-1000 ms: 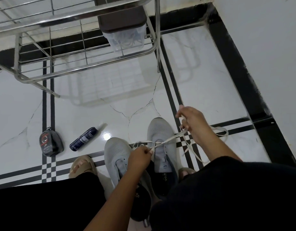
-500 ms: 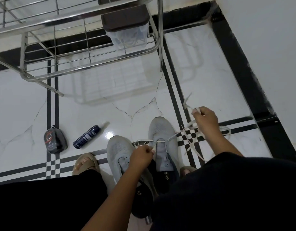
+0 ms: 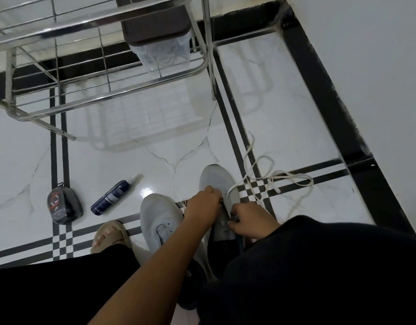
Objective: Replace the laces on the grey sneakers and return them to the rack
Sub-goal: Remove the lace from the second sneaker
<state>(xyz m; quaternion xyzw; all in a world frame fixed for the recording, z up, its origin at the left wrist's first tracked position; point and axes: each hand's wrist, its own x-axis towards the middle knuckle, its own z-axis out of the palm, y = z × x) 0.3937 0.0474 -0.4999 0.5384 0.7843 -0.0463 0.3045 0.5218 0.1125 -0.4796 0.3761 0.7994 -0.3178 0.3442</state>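
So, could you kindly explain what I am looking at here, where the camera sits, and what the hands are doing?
No machine here: a person wears a camera on the head, looking down at their own arms and dark-clad knees. The left hand and right hand both work at the eyelets of the right grey sneaker; exactly what each pinches is hidden. Its white lace trails loose across the tiled floor. The left grey sneaker stands beside it. Further left lie a spray can and a small dark pouch. Behind stands the metal rack.
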